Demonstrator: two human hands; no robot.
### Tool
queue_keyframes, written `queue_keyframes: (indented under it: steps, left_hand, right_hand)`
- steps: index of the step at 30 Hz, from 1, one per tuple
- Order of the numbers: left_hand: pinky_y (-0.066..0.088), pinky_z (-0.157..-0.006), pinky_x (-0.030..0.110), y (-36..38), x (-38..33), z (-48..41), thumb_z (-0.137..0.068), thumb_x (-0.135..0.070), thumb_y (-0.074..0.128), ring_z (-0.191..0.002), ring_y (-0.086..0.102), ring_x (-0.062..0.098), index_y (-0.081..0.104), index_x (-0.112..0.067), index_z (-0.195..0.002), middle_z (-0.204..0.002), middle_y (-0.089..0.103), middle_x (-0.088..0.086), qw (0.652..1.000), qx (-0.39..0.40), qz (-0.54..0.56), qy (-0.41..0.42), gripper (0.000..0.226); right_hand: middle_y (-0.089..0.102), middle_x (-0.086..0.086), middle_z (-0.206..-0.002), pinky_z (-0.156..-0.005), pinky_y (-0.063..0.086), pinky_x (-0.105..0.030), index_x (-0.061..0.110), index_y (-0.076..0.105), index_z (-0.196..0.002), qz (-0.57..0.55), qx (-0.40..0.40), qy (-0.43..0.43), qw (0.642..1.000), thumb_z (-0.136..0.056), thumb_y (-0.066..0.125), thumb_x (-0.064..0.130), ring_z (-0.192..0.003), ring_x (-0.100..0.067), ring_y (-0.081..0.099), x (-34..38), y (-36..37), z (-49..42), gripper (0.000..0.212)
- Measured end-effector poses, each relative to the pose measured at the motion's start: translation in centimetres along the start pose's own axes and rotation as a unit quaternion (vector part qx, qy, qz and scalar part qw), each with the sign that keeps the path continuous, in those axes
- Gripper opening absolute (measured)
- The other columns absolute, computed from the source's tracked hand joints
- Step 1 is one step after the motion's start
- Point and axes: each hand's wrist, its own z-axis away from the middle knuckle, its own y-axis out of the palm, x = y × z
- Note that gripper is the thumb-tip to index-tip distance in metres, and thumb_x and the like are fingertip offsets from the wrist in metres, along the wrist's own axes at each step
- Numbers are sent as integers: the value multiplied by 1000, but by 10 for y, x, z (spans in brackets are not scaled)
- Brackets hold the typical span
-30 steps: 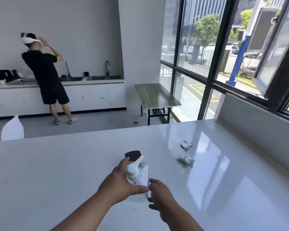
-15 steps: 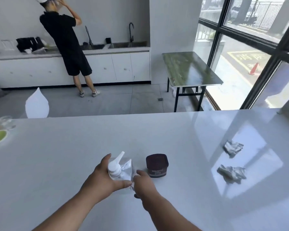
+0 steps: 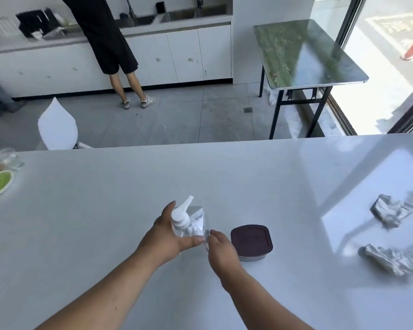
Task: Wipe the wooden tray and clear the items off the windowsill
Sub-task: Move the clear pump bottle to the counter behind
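At the lower centre of the frame, the left hand [image 3: 163,236] grasps the clear pump bottle [image 3: 188,221] standing on the white counter [image 3: 105,210], while the right hand [image 3: 221,248], fingers loosely curled, touches its base beside a dark-lidded tub [image 3: 252,240].

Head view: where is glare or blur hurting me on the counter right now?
Head view: window light makes bright patches on the white counter at right, around the crumpled wipes; the clear pump bottle in the left hand is hard to outline; far cabinets look smeared.

Pump bottle [image 3: 188,222] left of tub [image 3: 251,241]
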Motion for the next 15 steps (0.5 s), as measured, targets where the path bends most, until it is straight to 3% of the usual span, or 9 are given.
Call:
queue_keyframes:
  steps: [3, 6, 10, 12, 13, 15]
  left_hand:
    - [38, -110, 32, -11, -1, 9, -34, -90, 86, -152, 32, 9, 4, -44, -164, -170, 22, -19, 1000, 10, -9, 6, 159]
    - [37, -115, 37, -28, -6, 23, -46, -91, 79, -153, 30, 13, 10, -43, -163, -171, 21, -14, 999, -11, -47, 25, 144]
    - [38, -112, 37, -51, -28, 51, -70, -83, 68, -150, 32, 15, 37, -37, -156, -165, 35, -14, 982, -62, -126, 129, 102]
    - [40, -109, 36, -55, -46, 69, -79, -73, 69, -146, 36, 15, 47, -34, -148, -158, 44, -13, 966, -75, -145, 199, 83]
    - [42, -108, 36, -53, -57, 80, -81, -70, 69, -144, 38, 16, 50, -34, -146, -155, 48, -13, 958, -73, -150, 232, 77]
    - [43, -108, 38, -42, -81, 107, -84, -67, 68, -142, 40, 17, 52, -32, -145, -153, 52, -11, 940, -55, -161, 297, 72]
  right_hand:
    - [49, 0, -156, -100, 39, -33, 22, 45, -154, 12, -12, -16, 1000, -101, 45, 30, -136, -21, 47, 3, -1, 11, 54]
    - [53, -2, -151, -94, 39, -31, 21, 47, -152, 36, -37, -57, 997, -99, 46, 31, -122, -17, 51, 12, -6, 33, 53]
    - [66, 11, -117, -71, 46, -23, 26, 60, -137, 83, -100, -109, 985, -98, 51, 33, -93, -1, 60, 25, -20, 86, 41]
    - [65, 15, -98, -69, 51, -25, 31, 68, -112, 119, -141, -148, 972, -95, 52, 33, -81, -1, 62, 28, -33, 123, 23]
    - [66, 12, -98, -71, 53, -28, 32, 66, -100, 142, -168, -167, 961, -94, 53, 33, -79, -5, 64, 27, -41, 147, 15]
    - [69, 9, -119, -80, 50, -29, 33, 68, -114, 202, -253, -191, 927, -95, 54, 38, -94, -7, 66, 18, -64, 197, 24]
